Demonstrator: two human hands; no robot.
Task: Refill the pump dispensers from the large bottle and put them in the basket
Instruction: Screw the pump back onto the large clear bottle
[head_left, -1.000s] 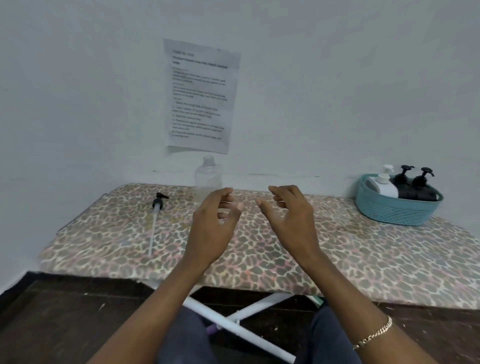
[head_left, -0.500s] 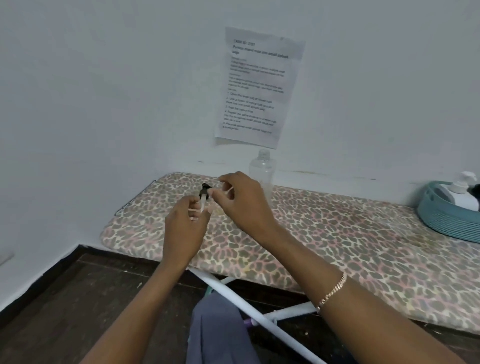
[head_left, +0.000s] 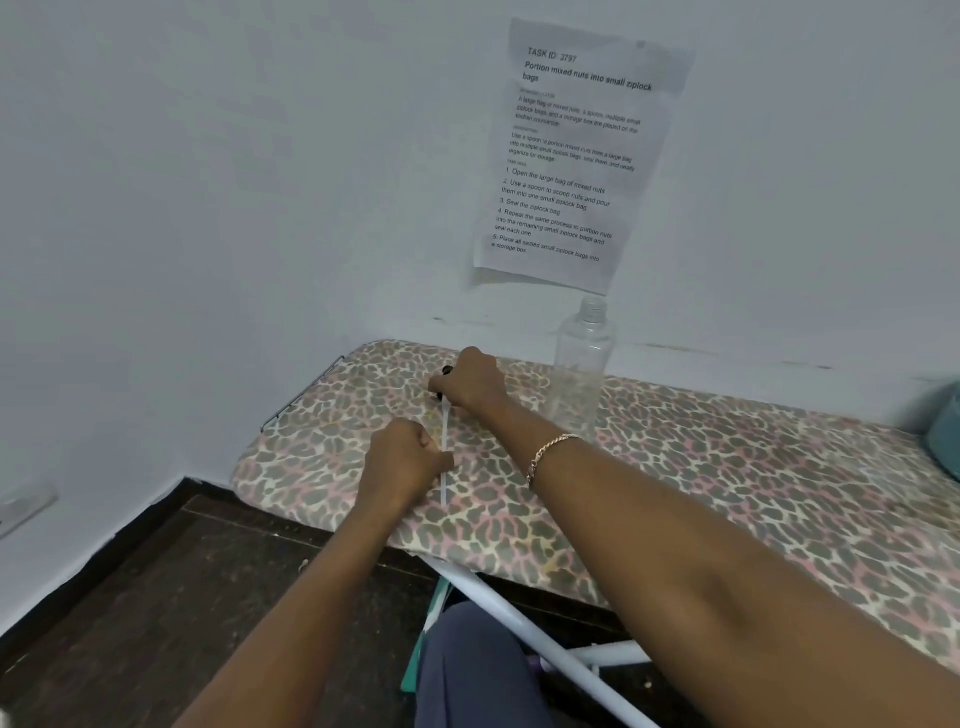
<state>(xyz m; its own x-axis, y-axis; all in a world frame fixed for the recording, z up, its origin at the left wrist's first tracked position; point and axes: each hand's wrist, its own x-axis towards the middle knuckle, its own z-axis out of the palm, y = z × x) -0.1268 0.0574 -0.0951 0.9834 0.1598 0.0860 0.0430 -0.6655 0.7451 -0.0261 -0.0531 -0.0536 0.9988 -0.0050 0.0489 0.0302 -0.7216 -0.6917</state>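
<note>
Head view: the pump head (head_left: 445, 372) with its dip tube (head_left: 444, 457) lies on the table (head_left: 701, 483). Right hand (head_left: 470, 384), at 12 o'clock of the left hand (head_left: 405, 460), has its fingers closed over the black pump head. Left-hand fingers are curled closed against the tube, probably steadying it for lifting. An uncapped clear bottle (head_left: 582, 369) stands upright at 3 o'clock of the right hand, ready for insertion. The basket (head_left: 946, 436) sits well apart at the right edge.

Plain room in home, makeshift recording corner: bare painted wall (head_left: 208, 182), printed instruction sheet (head_left: 571, 156) taped up, leopard-print ironing board (head_left: 727, 493), dark wood floor (head_left: 182, 597).
</note>
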